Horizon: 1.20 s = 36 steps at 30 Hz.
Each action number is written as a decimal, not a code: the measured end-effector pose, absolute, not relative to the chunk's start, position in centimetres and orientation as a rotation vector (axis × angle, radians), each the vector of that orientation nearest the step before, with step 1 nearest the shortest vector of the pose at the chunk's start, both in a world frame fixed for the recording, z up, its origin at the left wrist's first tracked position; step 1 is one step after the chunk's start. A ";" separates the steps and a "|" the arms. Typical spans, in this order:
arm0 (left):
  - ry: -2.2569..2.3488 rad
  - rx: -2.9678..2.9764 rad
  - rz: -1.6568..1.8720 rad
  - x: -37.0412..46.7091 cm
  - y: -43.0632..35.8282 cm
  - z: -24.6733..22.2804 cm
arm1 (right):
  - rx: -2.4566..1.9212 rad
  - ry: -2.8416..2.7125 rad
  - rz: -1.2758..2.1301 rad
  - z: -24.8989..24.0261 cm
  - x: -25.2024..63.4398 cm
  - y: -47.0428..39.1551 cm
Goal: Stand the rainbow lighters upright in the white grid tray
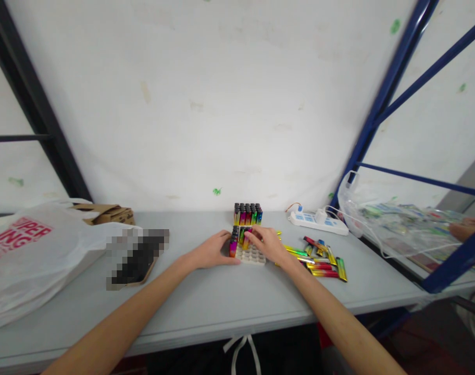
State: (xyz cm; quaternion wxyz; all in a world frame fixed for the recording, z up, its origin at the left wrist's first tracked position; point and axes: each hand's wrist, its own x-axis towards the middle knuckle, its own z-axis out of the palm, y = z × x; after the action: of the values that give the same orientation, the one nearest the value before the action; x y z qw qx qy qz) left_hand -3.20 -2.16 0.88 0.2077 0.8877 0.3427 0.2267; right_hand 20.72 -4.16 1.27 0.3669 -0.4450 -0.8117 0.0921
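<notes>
A small off-white tray (253, 256) with rows of round-edged holes lies in front of me, partly filled with upright, multicoloured lighters (233, 244). My left hand (214, 251) curves round the tray's left side, its thumb at the front corner and its fingers behind. Between the thumb and fingers of my right hand (267, 242) is a shiny lighter (247, 240), upright over the tray; its lower end meets the holes. Right of that hand, several loose metallic lighters (319, 265) in gold, red and green lie in a pile. My right hand covers part of them.
Behind the tray stands a block of upright lighters (248, 214). A white power strip (319, 223) lies at the back right. On the left are a phone (141, 260) and a white plastic bag (46, 255). Blue shelf posts (378, 99) rise at right; another person's hand (467, 229) is beyond.
</notes>
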 end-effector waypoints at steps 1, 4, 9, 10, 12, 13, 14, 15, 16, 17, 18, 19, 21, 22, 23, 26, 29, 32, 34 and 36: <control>0.955 2.475 0.631 -3.2 -2.1 0.9 | -1.147 -2.087 0.241 1.3 20.7 -4.2; 0.954 2.485 0.633 -3.2 -2.1 0.8 | -1.155 -2.120 0.283 1.4 20.7 -4.2; 0.941 2.496 0.636 -3.2 -2.1 0.8 | -1.167 -2.229 0.204 1.0 20.6 -4.0; 0.940 2.497 0.637 -3.2 -2.1 0.8 | -1.165 -2.250 0.164 1.0 20.6 -3.9; 0.940 2.496 0.638 -3.2 -2.1 0.8 | -1.145 -2.279 0.147 1.2 20.6 -4.0; 0.940 2.495 0.639 -3.2 -2.1 0.8 | -1.134 -2.280 0.165 1.4 20.7 -4.0; 0.938 2.495 0.640 -3.2 -2.1 0.8 | -1.132 -2.266 0.186 1.6 21.0 -4.0; 0.937 2.494 0.640 -3.2 -2.1 0.9 | -1.145 -2.237 0.200 1.8 21.3 -4.0; 0.939 2.493 0.639 -3.2 -2.1 0.9 | -1.172 -2.202 0.200 2.0 21.8 -4.0; 0.943 2.492 0.632 -3.2 -2.1 0.9 | -1.215 -2.167 0.176 2.1 22.4 -3.9; 0.950 2.493 0.623 -3.2 -2.1 0.9 | -1.275 -2.139 0.131 2.1 23.1 -3.7; 0.957 2.495 0.611 -3.2 -2.1 0.9 | -1.343 -2.124 0.078 2.0 23.9 -3.5; 0.966 2.499 0.595 -3.2 -2.1 0.9 | -1.493 -2.131 -0.031 1.7 25.7 -3.0; 0.964 2.501 0.594 -3.2 -2.1 0.9 | -1.553 -2.149 -0.039 1.5 26.5 -2.9; 0.961 2.501 0.597 -3.2 -2.1 0.9 | -1.594 -2.181 -0.018 1.3 27.2 -2.7; 0.964 2.494 0.608 -3.2 -2.1 0.8 | -1.581 -2.306 0.098 1.0 28.5 -2.6; 0.973 2.481 0.613 -3.2 -2.3 1.0 | -1.520 -2.369 0.157 1.2 28.5 -2.8; 0.979 2.480 0.605 -3.1 -2.4 1.2 | -1.511 -2.374 0.165 1.6 28.0 -2.8; 0.983 2.488 0.589 -3.1 -2.4 1.2 | -1.494 -2.366 0.129 1.8 27.8 -2.7; 0.974 2.498 0.582 -3.1 -2.3 1.2 | -1.474 -2.323 0.084 1.8 27.6 -2.5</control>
State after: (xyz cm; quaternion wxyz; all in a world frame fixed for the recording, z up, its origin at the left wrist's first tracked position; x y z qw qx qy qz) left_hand -3.14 -2.32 1.17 0.1976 0.8925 0.3481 0.2080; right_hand 27.64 -2.46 1.83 0.1933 -0.5255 -0.8280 0.0300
